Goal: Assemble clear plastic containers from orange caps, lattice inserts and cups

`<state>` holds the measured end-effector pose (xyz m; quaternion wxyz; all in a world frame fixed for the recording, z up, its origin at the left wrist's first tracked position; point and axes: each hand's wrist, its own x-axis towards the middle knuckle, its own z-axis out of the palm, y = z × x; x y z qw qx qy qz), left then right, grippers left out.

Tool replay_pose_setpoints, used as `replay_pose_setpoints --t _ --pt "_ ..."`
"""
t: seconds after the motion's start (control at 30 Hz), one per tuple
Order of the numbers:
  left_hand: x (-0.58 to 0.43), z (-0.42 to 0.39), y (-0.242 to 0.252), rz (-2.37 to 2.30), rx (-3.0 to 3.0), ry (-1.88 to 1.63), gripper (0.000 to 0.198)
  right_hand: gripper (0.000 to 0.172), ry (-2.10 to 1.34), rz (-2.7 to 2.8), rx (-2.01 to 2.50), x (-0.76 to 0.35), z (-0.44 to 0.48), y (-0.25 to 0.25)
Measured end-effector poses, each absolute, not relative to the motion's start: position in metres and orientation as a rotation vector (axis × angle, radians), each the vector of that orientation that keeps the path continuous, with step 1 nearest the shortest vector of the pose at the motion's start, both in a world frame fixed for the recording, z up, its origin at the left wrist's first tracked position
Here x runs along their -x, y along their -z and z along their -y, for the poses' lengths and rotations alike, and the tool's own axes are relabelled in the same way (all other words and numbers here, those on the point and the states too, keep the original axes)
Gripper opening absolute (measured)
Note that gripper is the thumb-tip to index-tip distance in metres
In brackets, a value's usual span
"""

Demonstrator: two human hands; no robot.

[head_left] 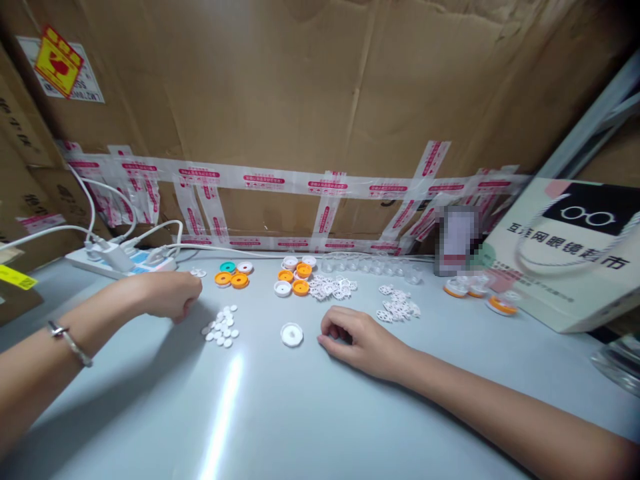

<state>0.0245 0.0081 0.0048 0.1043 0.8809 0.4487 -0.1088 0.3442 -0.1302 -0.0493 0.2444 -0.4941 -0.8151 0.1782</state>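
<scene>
My left hand [167, 295] rests on the grey table [300, 413] with its fingers curled in; what they hold, if anything, is hidden. Just right of it lies a small heap of white discs [221, 327]. My right hand [353, 340] lies knuckles up, fingers bent under, beside a single white round cap [291, 334]. Beyond the hands sit orange, white and teal caps [233, 275], a second cluster of orange and white caps [295, 275], and two piles of white perforated pieces [333, 287] [399, 305].
A white power strip [120, 261] with plugs and cables lies at the back left. Small clear cups [370, 265] line the taped cardboard wall [320, 100]. A white printed box [570, 260] stands at the right, with orange-rimmed caps [501, 304] before it.
</scene>
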Motion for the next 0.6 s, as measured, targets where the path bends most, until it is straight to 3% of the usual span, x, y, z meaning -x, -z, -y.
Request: replay_pose_setpoints --t 0.6 --pt "-0.043 0.007 -0.019 -1.293 -2.671 0.452 0.017 0.007 -0.517 2.192 1.345 -0.345 0.130 0.048"
